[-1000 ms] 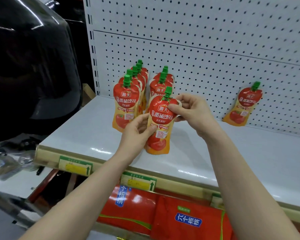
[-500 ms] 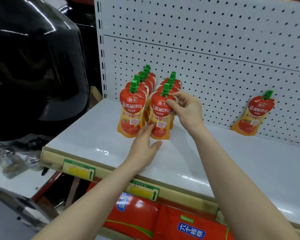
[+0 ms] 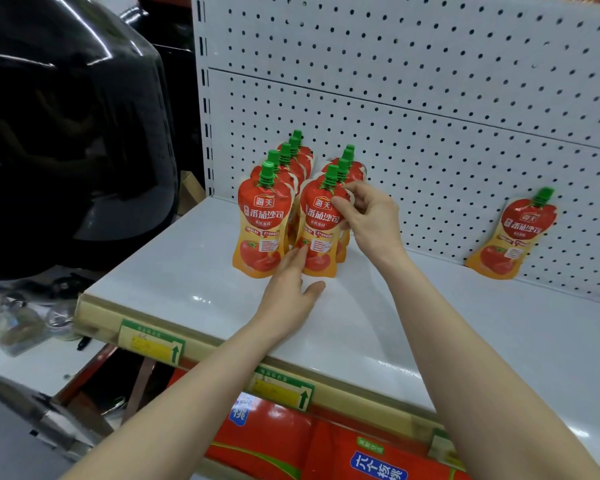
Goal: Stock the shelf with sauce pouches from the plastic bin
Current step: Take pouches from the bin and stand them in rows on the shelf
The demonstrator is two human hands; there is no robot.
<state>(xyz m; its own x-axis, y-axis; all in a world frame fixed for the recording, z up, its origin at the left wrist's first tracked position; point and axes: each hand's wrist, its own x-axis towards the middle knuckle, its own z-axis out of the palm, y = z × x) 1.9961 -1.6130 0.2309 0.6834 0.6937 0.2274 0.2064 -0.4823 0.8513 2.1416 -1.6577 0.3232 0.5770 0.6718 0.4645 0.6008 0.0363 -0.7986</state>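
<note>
Two rows of red and orange sauce pouches with green caps stand on the white shelf (image 3: 174, 271). The front pouch of the right row (image 3: 321, 226) stands upright beside the front pouch of the left row (image 3: 260, 223). My right hand (image 3: 368, 216) pinches the right pouch's upper edge near the cap. My left hand (image 3: 291, 289) rests on the shelf, its straight fingers touching that pouch's lower front. One more pouch (image 3: 513, 237) leans against the pegboard at the right. The plastic bin is out of view.
A white pegboard back panel (image 3: 430, 98) rises behind the shelf. Yellow price tags (image 3: 151, 342) line the shelf's front edge. Red packages (image 3: 291, 441) lie on the level below. A large glossy black object (image 3: 66, 133) stands at the left.
The pouch came down from in front of me onto the shelf at the front of the right row. My left hand slid from its side to its base; my right hand kept its pinch.
</note>
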